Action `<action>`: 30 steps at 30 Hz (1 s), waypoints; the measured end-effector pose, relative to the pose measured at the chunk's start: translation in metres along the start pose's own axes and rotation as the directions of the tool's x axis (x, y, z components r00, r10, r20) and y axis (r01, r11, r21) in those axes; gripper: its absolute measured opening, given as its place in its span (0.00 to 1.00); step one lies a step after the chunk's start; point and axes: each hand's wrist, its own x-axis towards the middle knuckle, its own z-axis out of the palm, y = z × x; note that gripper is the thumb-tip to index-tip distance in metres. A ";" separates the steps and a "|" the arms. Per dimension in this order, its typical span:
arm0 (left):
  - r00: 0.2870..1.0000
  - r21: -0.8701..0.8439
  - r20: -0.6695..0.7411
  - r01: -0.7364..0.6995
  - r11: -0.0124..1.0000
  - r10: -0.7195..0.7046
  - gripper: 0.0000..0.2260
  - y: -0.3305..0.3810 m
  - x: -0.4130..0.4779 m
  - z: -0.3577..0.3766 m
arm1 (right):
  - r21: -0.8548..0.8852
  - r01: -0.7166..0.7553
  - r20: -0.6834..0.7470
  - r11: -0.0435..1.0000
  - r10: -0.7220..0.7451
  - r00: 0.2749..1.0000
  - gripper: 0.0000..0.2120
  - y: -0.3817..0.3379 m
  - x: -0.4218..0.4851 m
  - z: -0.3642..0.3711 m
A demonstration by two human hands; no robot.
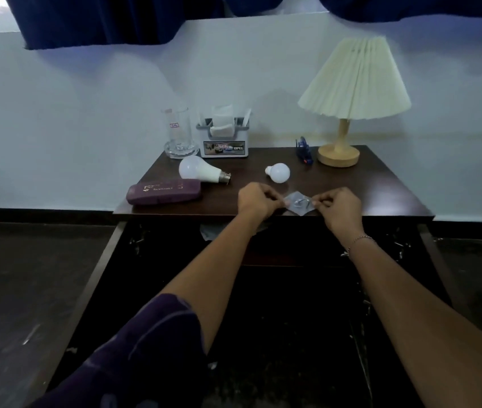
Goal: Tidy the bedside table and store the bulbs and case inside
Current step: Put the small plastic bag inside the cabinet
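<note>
A dark wooden bedside table [381, 195] stands against the wall. On it lie a large white bulb [198, 171] on its side, a smaller white bulb [278, 172] and a maroon case [163, 191] at the front left. Over the table's front edge, my left hand [258, 200] and my right hand [338, 208] each pinch one side of a small clear adhesive hook pad [299, 204] with a metal hook at its middle.
At the back stand a glass jar [178, 134], a grey organiser box [224, 141] with white packets, a small blue object [304, 151] and a wooden lamp [340, 148] with a pleated cream shade. Below the tabletop the front of the table is dark, its inside unclear.
</note>
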 end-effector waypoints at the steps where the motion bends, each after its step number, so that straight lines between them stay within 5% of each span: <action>1: 1.000 -0.004 0.020 0.002 1.000 -0.001 0.09 0.000 0.001 -0.002 | 0.034 -0.025 0.026 0.999 0.024 0.999 0.08 -0.001 0.001 -0.001; 10: 0.989 0.148 -0.027 -0.140 0.979 0.145 0.08 -0.004 0.000 0.005 | 0.239 -0.175 0.101 0.955 0.155 0.983 0.10 -0.008 -0.002 -0.013; 15: 0.987 0.207 -0.032 -0.148 0.967 0.158 0.08 -0.002 -0.002 0.005 | 0.166 -0.141 0.065 0.976 0.131 0.989 0.06 -0.006 -0.001 -0.012; 24: 0.992 0.017 -0.012 -0.124 0.992 0.124 0.02 -0.009 0.010 0.004 | 0.276 -0.185 0.033 0.943 0.183 0.983 0.10 0.001 0.004 -0.007; 30: 0.998 -0.122 -0.044 -0.059 0.991 0.054 0.03 -0.010 0.009 0.002 | 0.098 -0.114 0.025 0.989 0.112 0.993 0.08 -0.005 0.003 -0.001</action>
